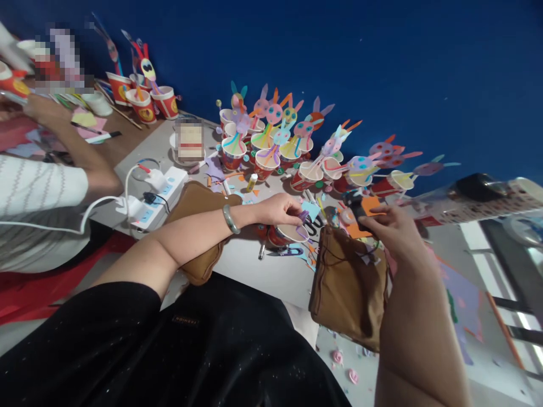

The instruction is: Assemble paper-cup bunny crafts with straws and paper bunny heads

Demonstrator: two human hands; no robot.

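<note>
While my left hand (276, 210) pinches one purple strip (304, 216) at the rim of one paper cup (292, 233), my right hand (391, 227) is narrowed at one black object (354, 213) beside some orange paper (371, 204); I cannot tell whether it grips the object. The cup stands on the table (250, 280) in front of me, between two brown bags, one on the left (197, 215), partly under my forearm, and one on the right (352, 288). Just beside the cup lies one pair of small snips (286, 252). Behind it are one yellow glue stick (251, 182) and a crowd of decorated cups (267, 164), more than ten, overlapping too much for an exact count. Leftward sits one power strip (163, 195); beyond it, one co-worker's forearm (78, 133) reaches over the brown surface. Two pink roses (345, 366) lie low, below the right-hand bag.
</note>
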